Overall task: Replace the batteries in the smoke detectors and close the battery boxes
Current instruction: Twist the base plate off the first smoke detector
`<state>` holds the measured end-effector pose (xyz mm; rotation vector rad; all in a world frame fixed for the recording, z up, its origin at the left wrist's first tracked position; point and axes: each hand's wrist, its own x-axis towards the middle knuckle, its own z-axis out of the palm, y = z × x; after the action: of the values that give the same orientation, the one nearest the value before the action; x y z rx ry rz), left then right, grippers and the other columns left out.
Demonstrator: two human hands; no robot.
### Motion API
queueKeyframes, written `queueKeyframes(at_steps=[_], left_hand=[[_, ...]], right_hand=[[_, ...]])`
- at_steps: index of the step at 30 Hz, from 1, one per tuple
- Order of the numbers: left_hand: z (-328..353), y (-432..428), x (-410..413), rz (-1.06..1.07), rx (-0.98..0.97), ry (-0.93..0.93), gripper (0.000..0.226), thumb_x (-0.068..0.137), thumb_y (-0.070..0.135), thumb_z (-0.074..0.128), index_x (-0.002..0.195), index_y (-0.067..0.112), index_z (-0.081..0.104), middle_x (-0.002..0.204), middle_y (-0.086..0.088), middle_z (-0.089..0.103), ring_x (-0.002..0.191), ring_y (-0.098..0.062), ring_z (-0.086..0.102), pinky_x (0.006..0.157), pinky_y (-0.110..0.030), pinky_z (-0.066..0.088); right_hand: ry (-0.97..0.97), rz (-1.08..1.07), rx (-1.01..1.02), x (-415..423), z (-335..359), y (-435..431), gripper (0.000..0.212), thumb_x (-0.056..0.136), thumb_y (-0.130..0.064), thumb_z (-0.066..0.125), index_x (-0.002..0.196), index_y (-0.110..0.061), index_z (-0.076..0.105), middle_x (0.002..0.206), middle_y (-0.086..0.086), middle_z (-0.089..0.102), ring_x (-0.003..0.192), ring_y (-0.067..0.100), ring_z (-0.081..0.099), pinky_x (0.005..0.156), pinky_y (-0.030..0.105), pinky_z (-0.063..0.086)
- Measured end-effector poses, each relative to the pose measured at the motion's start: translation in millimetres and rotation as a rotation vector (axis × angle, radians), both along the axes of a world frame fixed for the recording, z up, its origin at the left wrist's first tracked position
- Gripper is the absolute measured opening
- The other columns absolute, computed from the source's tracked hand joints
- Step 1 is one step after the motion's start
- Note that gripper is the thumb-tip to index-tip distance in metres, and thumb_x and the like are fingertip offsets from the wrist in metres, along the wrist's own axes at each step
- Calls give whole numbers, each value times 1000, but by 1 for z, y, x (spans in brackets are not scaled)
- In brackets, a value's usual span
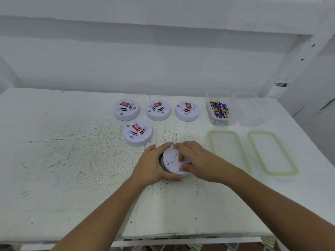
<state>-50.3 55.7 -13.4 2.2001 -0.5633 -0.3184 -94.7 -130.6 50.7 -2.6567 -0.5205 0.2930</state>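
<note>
A white round smoke detector point(171, 161) lies face down on the table point(72, 160), its flat back turned up. My left hand point(154, 164) grips its left rim. My right hand point(195, 160) lies over its right side, fingertips pressing on the back. Several more detectors stand face up with red labels: three in a far row point(126, 109), point(158, 109), point(187, 111) and one nearer point(137, 133). A clear box point(220, 113) at the right holds several blue and yellow batteries.
An empty clear box point(251, 113) stands right of the battery box. Two green-rimmed lids point(228, 151), point(272, 153) lie flat in front of the boxes. A white wall rises behind the table; the table's front edge runs just below my forearms.
</note>
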Motion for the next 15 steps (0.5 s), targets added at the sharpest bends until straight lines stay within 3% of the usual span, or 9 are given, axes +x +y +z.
queueKeyframes(at_steps=[2, 5, 7, 10, 15], left_hand=[[-1, 1, 1, 14, -5, -5, 113, 34, 63, 89, 135, 38, 46, 105, 39, 47, 116, -16, 48, 103, -44, 41], [-1, 1, 0, 25, -16, -15, 110, 34, 61, 89, 133, 39, 48, 101, 39, 48, 115, -20, 50, 100, -43, 43], [-1, 1, 0, 24, -10, -12, 113, 33, 66, 87, 134, 40, 46, 103, 38, 48, 117, -21, 49, 99, -44, 44], [-2, 1, 0, 31, -4, -5, 113, 32, 67, 86, 134, 39, 46, 103, 37, 47, 117, -21, 49, 97, -44, 46], [1, 0, -3, 52, -40, -23, 103, 34, 64, 87, 127, 40, 50, 91, 34, 53, 103, -16, 53, 88, -38, 49]], right_hand=[[41, -34, 32, 3, 4, 0, 27, 89, -21, 60, 113, -14, 49, 136, -5, 41, 130, 12, 26, 105, 24, 27], [78, -54, -9, 7, 9, 1, 53, 88, -26, 63, 135, -20, 39, 136, -5, 36, 127, 14, 25, 100, 25, 29], [90, -45, -72, 11, 11, 1, 61, 86, -31, 64, 139, -20, 37, 135, -2, 35, 124, 16, 27, 100, 27, 31], [120, -46, -57, 16, 15, 2, 58, 82, -32, 69, 131, -20, 41, 128, -2, 37, 117, 16, 31, 94, 29, 37], [140, -69, 67, 19, 20, -1, 49, 76, -26, 75, 108, -24, 38, 107, -4, 44, 98, 15, 39, 68, 23, 37]])
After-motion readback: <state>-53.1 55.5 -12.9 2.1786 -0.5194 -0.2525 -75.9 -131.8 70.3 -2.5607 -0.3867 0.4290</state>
